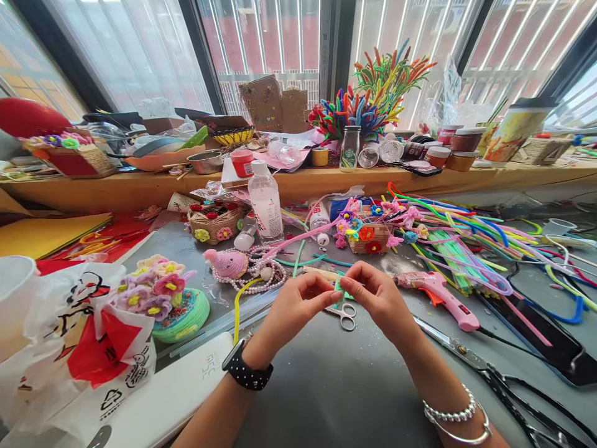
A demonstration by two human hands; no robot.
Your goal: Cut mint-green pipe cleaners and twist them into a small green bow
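Note:
Over the grey table my left hand (301,306) and my right hand (373,297) meet, fingertips pinched on a small green piece of pipe cleaner (339,283). Its exact shape is mostly covered by my fingers. Just beneath them lie small silver scissors (347,316), their blades partly hidden behind my left hand. To the right rests a pink glue gun (448,297), its nozzle pointing towards my right hand. A string of pearl-like beads (275,277) and a pink crocheted figure (229,264) are beyond my left hand.
Large black-handled scissors (480,361) lie right of my right forearm. A pile of pipe cleaners (452,249) covers the right side. Flower-trimmed baskets (217,225) and a clear bottle (265,202) stand behind. At left are a white plastic bag (88,348) and a green crocheted flower pot (186,317).

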